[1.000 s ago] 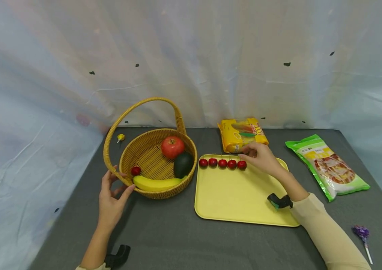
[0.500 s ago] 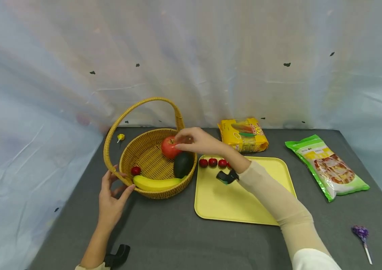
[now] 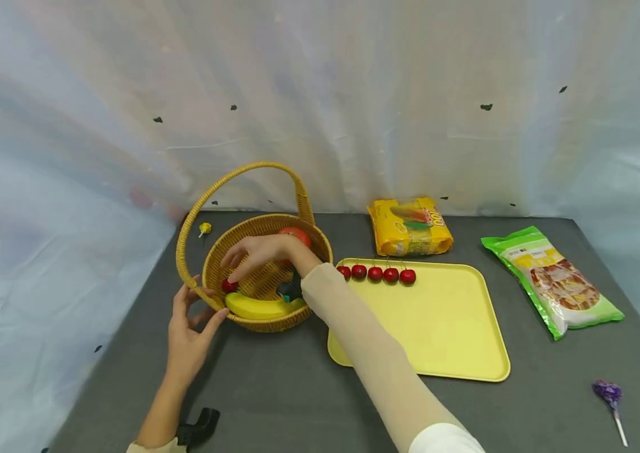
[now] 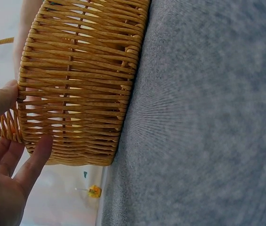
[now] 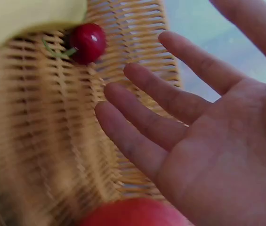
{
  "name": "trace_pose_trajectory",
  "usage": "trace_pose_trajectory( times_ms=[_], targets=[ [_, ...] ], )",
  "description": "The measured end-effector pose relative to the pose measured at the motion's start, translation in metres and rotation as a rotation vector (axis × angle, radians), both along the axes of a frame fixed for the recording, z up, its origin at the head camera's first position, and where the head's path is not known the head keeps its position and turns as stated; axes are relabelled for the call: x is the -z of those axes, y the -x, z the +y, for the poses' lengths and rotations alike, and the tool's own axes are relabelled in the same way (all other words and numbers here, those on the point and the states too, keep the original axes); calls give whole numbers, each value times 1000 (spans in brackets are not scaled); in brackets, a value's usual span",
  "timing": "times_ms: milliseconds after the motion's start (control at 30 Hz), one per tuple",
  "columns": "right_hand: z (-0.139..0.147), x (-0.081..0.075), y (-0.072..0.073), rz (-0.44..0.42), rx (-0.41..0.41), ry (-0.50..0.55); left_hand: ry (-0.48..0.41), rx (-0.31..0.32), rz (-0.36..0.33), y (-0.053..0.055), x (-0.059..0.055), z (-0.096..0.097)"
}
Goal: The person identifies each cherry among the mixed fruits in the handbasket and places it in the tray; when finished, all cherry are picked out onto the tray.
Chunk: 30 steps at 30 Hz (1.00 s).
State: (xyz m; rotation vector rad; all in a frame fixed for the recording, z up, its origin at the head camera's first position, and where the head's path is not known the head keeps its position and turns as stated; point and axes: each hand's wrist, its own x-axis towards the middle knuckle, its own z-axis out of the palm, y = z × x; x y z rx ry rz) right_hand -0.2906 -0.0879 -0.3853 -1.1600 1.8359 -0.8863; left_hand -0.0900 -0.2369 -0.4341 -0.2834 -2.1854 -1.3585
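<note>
My left hand (image 3: pixel 190 336) grips the near-left rim of a yellow wicker basket (image 3: pixel 320 245) at the foot of its handle, thumb on the rim and fingers against the outside. My right hand (image 3: pixel 258 257) hovers inside the basket, fingers loosely extended and spread in the right wrist view, holding nothing. Just beyond its fingertips lies a red cherry (image 5: pixel 89 43) with a green stem, touching or very near a banana (image 3: pixel 260 307). A round red fruit (image 3: pixel 297 235) sits at the back, partly behind the right hand. The dark fruit beside it is mostly hidden by the right wrist.
On a yellow tray (image 3: pixel 433 327), several cherries (image 3: pixel 375 274) stand in a row along the far edge. Behind it lies a yellow packet (image 3: pixel 410 226); a green-edged bag (image 3: pixel 554 283) is to the right. Two lollipops, yellow (image 3: pixel 205 228) and purple (image 3: pixel 608 393), lie on the grey table.
My right hand has let go of the rightmost cherry in the tray's row and moved left into the basket, near the cherry there. The left hand keeps its hold on the basket.
</note>
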Motion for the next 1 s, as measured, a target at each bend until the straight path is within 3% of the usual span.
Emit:
trace_pose_trajectory(
  times_ms=[200, 467, 1000],
  targets=[
    [-11, 19, -4, -79, 3, -48, -33, 5, -20, 0, 1, 2],
    [-16, 25, -4, -129, 10, -48, -14, -1, -4, 1, -1, 2],
    [-22, 24, -12, -68, 36, -85, 1, -10, -16, -1, -4, 2]
  ],
)
